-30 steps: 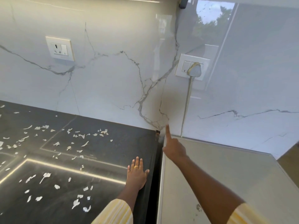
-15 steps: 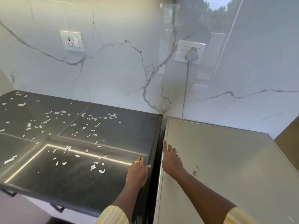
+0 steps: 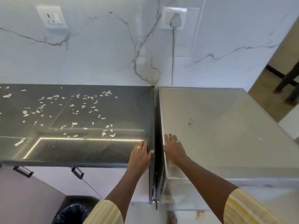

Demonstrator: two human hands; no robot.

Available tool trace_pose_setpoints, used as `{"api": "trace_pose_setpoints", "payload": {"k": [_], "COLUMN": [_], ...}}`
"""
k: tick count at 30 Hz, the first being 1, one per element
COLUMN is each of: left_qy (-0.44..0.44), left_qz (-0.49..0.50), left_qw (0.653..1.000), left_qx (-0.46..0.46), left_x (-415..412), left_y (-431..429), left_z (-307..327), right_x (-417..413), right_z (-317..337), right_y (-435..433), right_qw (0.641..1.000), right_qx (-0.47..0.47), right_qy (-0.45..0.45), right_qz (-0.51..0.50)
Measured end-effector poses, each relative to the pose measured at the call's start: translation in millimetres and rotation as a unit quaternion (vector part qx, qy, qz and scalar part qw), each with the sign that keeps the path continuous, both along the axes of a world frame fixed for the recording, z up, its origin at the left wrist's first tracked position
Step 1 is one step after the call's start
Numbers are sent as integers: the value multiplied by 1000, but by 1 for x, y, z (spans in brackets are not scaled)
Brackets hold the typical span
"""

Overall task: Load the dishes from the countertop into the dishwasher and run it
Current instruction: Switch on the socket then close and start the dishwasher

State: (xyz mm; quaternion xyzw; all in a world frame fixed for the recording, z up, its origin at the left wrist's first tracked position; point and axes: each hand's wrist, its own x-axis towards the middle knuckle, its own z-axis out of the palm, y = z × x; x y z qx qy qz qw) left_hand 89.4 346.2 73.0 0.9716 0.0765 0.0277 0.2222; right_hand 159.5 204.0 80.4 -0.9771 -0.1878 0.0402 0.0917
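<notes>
The steel-topped dishwasher [image 3: 218, 123] stands at the right, against the marble wall. My right hand [image 3: 174, 147] lies flat on its top near the left edge, fingers straight. A dark countertop [image 3: 80, 147] runs to the left, strewn with white flakes [image 3: 72, 109]. My left hand [image 3: 140, 155] rests on the countertop's right end, thumb at the edge by the narrow gap [image 3: 156, 143] between the two. No dishes are in view. The dishwasher's front is hidden below its top.
A plug [image 3: 175, 21] sits in the wall socket above the dishwasher, its cord [image 3: 172, 62] dropping behind it. A second socket [image 3: 52, 16] is at upper left. Cabinet handles [image 3: 77, 172] show under the countertop, a black-lined bin [image 3: 72, 212] below. Dark furniture legs [image 3: 289, 84] stand far right.
My right hand has drawn back from pointing at the wall corner and now lies flat on the dishwasher top. The view has tilted down, showing the cabinet fronts and bin.
</notes>
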Motion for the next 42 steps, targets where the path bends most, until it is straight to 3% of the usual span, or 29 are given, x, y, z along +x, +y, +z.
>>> {"api": "trace_pose_setpoints", "payload": {"k": [8, 15, 17, 19, 22, 25, 27, 30, 34, 42], "left_qy": [-73, -44, -31, -16, -21, -99, -171, -278, -305, -349], "left_qz": [-125, -154, -160, -167, -149, -102, -87, -77, -78, -66], "left_qw": [989, 987, 986, 983, 983, 985, 976, 947, 936, 925], "left_qx": [8, 7, 42, 74, 105, 100, 106, 143, 159, 132], "left_x": [-56, -80, -77, -73, -67, -65, -59, -51, -48, -42], "left_y": [-47, -80, -89, -96, -105, -112, -115, -113, -110, -116], "left_z": [-20, -21, -24, -30, -52, -75, -87, -103, -111, -118], "right_x": [-98, -167, -180, -184, -171, -153, -141, -133, -134, -117], "right_z": [-27, -61, -73, -83, -104, -117, -126, -133, -138, -126], "right_y": [-70, -99, -98, -92, -80, -67, -62, -59, -61, -58], "right_qw": [988, 968, 971, 963, 893, 773, 725, 690, 629, 612], "right_qx": [71, 147, 182, 240, 360, 497, 537, 564, 627, 594], "right_qy": [-134, -202, -154, -36, 137, 189, 189, 169, 175, 206], "right_qz": [25, 7, -36, -116, -231, -345, -387, -421, -425, -480]}}
